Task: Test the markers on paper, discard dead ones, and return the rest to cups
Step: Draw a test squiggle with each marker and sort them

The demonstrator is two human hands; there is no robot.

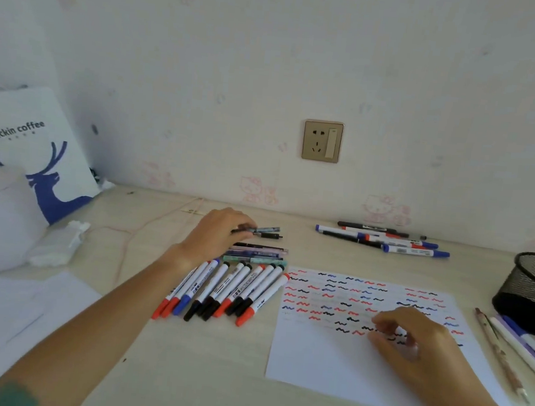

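Bench, left to right: left hand (216,235) — grip pinching a dark pen (265,231) above a row of markers (219,291). Scribbled paper (320,356) — right hand (409,338) resting on it, fingers loosely curled, holding nothing. Mesh cup (531,292) far right.

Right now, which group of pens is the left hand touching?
The left hand holds dark pens at the far end of the left pile, behind the row of white markers. The group by the wall lies apart, untouched.
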